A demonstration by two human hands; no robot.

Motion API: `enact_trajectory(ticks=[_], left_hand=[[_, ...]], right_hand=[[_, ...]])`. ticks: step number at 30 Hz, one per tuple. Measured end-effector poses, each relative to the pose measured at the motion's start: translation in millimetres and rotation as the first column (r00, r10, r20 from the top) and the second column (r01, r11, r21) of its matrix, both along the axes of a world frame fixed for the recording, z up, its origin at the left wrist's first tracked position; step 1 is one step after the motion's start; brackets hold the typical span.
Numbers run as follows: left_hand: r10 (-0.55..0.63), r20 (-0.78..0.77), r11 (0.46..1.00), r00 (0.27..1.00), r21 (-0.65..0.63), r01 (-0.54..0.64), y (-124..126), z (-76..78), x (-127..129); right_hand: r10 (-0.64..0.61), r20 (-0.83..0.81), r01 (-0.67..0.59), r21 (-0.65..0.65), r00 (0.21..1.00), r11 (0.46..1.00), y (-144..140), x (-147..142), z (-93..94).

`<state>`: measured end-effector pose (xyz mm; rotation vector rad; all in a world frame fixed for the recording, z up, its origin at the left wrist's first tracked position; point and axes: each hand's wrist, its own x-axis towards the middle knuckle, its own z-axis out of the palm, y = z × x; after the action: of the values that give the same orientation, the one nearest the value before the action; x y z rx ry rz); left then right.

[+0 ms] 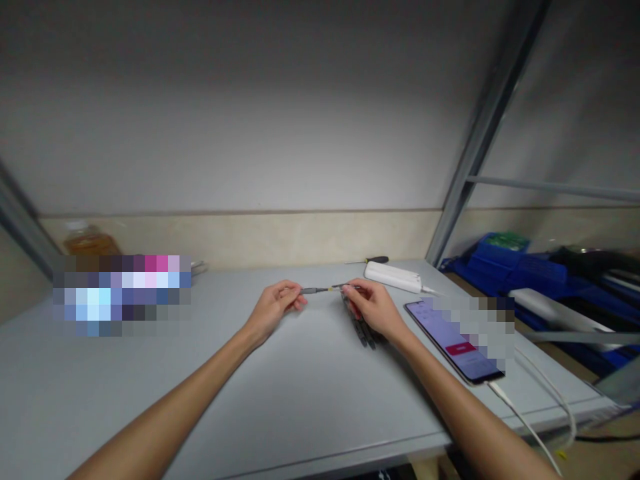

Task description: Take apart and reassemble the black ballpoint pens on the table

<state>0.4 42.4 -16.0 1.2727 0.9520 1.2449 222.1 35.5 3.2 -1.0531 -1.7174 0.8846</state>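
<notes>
Slim grey rod (313, 291), one: spans the space between the fingers of both hands, roughly level, above the table (280, 407); narrow yellowish section toward its right end.

Left hand (279, 300): thumb and fingers pinched on the rod's thicker grey end.

Right hand (370, 307): thumb and fingers pinched at the rod's narrow end; exact tip too small to make out.

Dark-handled tool (361, 327), with red part: directly below the right fingers, partly covered by them; handles point toward the wearer; contact with the hand cannot be told.

White oblong device (393, 276): just beyond the right fingers, to their right, a white lead at its near end.

Screwdriver (377, 260), dark handle with yellow: beyond that device, shaft pointing left.

Phone (445, 337), screen lit, part blurred out: right of the right fingers and nearer the wearer, white cable (515, 407) at its lower end.

Bottle (90, 240), amber contents, white cap: well left of the left fingers, toward the back, behind a pixelated patch.

Blue items (493, 263): far right of the right fingers, past a metal post (463, 177).
</notes>
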Motion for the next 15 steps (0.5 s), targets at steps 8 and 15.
enact_trajectory(ticks=[8, 15], left_hand=[[0.068, -0.014, 0.992, 0.998, 0.111, -0.066, -3, 2.4, 2], [0.235, -0.163, 0.933, 0.958, 0.315, -0.175, -17, 14.5, 10]], right_hand=[[0.074, -0.057, -0.078, -0.058, 0.996, 0.995, -6, -1, 7.2], [0.077, -0.362, -0.185, -0.274, 0.929, 0.944, -1, -1, 3.4]])
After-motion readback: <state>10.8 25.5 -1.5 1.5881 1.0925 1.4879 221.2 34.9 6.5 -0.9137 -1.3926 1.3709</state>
